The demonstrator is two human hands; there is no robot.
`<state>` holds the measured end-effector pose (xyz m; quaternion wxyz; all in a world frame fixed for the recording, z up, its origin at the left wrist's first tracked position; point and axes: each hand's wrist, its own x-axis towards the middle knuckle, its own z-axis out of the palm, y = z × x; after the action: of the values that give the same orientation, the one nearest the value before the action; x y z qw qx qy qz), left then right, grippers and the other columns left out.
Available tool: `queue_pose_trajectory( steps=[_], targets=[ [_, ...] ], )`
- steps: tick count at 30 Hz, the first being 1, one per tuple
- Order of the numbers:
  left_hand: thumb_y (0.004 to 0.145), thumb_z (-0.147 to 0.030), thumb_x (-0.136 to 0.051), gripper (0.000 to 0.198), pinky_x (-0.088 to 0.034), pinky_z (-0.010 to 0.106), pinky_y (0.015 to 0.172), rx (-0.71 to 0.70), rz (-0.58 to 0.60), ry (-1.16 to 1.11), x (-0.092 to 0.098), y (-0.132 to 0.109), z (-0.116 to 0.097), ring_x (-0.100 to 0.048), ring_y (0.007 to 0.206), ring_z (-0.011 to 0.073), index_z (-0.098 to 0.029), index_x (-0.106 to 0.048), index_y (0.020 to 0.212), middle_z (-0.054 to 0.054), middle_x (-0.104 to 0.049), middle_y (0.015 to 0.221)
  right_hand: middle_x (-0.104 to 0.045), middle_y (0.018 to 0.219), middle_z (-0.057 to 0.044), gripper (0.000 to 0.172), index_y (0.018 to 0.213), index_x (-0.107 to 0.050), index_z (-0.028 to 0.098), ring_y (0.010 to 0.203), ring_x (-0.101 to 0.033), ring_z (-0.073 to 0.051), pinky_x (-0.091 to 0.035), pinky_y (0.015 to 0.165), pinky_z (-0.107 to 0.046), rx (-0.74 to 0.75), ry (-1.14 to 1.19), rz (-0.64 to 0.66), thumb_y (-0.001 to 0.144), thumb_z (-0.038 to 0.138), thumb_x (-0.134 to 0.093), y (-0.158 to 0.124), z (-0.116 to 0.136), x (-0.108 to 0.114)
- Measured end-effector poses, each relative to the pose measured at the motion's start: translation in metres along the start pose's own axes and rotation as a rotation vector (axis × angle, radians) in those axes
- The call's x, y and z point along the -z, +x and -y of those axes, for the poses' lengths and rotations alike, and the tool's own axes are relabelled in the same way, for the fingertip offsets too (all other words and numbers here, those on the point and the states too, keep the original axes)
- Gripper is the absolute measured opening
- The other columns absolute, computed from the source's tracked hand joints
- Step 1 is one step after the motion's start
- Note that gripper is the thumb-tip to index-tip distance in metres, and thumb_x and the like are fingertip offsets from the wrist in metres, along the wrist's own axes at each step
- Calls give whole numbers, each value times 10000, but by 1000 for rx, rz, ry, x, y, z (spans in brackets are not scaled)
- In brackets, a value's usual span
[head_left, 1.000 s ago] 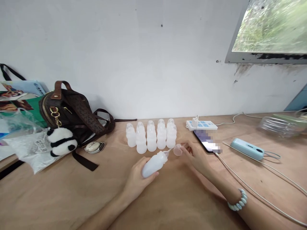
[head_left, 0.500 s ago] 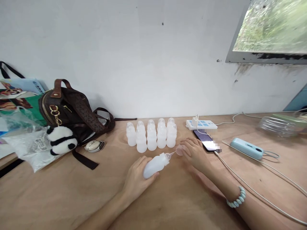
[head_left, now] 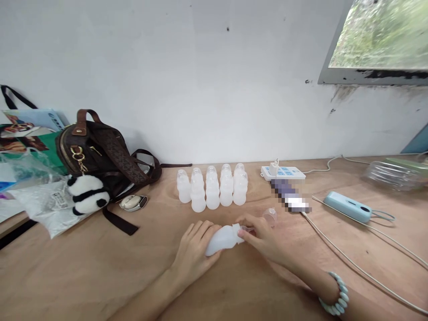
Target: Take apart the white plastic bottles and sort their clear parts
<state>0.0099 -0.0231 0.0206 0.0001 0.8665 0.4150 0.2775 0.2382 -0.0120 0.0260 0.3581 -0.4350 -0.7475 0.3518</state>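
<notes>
My left hand (head_left: 197, 247) is wrapped round the body of a frosted white squeeze bottle (head_left: 222, 240), which lies tilted with its neck to the right. At that neck, my right hand (head_left: 259, 236) has its thumb and fingers closed on the collar and the clear pointed nozzle, partly hiding them. A clear domed cap (head_left: 269, 216) rests on the table just beyond the right hand. Behind the hands, several similar frosted bottles (head_left: 212, 191) stand upright in a cluster, each with a clear domed cap on top.
A brown backpack (head_left: 100, 151) with a panda plush (head_left: 88, 195) stands at left, near a computer mouse (head_left: 130, 203). On the right are a power strip (head_left: 284, 172), a blurred phone (head_left: 289, 196), a light-blue power bank (head_left: 347, 206), white cables and a clear plastic container (head_left: 389, 175).
My right hand has let go of the clear cap, leaving it on the table, and has moved left onto the bottle's neck. My left hand still holds the bottle, now tilted flatter.
</notes>
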Motion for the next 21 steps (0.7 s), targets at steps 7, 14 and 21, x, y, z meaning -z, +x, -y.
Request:
queue_pose_trajectory(
  steps=[7,14,21],
  targets=[
    [877,-462,-595,348,-470,357,687,-55,34,-57,3,1,1,-638,777,246,-184,-614,1085,75,-715,921,-533,613,42,260,801,-531,192,531,-505,-115,-353,523,-236,-134,234,16,868,434,-600,-1,-2,-9],
    [750,-385,-709,335,-474,318,690,239,249,-417,17,5,0,-629,760,223,-170,-693,1005,37,-721,864,-595,794,-7,200,919,-558,193,694,-537,-147,-412,617,-256,2,193,75,881,384,-606,-4,-3,-11],
    [758,-416,-674,359,-479,346,760,350,247,-527,20,8,1,-645,834,245,-171,-695,1020,47,-735,934,-562,1227,-65,504,1332,-417,258,1073,-544,-216,-450,904,-339,134,87,106,881,367,-613,-7,3,-2]
  ],
)
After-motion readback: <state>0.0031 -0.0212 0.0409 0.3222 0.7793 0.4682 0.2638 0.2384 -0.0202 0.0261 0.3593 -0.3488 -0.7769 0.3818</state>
